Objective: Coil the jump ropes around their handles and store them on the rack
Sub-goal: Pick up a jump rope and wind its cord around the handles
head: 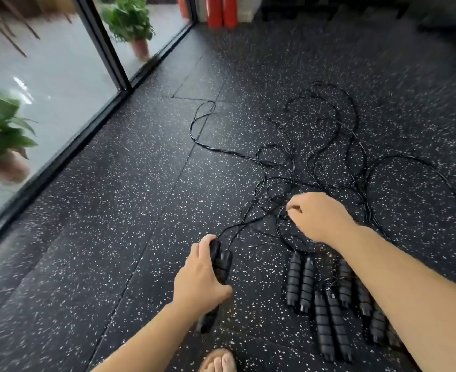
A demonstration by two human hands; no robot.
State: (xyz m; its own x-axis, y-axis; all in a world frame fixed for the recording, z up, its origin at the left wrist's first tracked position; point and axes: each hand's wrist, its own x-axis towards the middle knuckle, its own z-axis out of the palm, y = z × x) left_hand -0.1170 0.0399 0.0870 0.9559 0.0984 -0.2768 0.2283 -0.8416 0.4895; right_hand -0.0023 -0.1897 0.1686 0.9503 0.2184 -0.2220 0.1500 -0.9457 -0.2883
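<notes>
Several black jump ropes lie in a tangle (315, 157) on the speckled black rubber floor. My left hand (198, 280) grips a pair of black ribbed foam handles (223, 264), held together, with thin cords running from their tops toward the tangle. My right hand (315, 218) pinches a thin black cord at the near edge of the tangle. Several more ribbed handles (326, 296) lie side by side on the floor under my right forearm, partly hidden by it. No rack is in view.
A glass wall with a black frame (106, 49) runs along the left, with potted plants (133, 25) behind it. Red cylinders (221, 12) stand at the far end. A sandalled foot (217, 361) shows at the bottom edge.
</notes>
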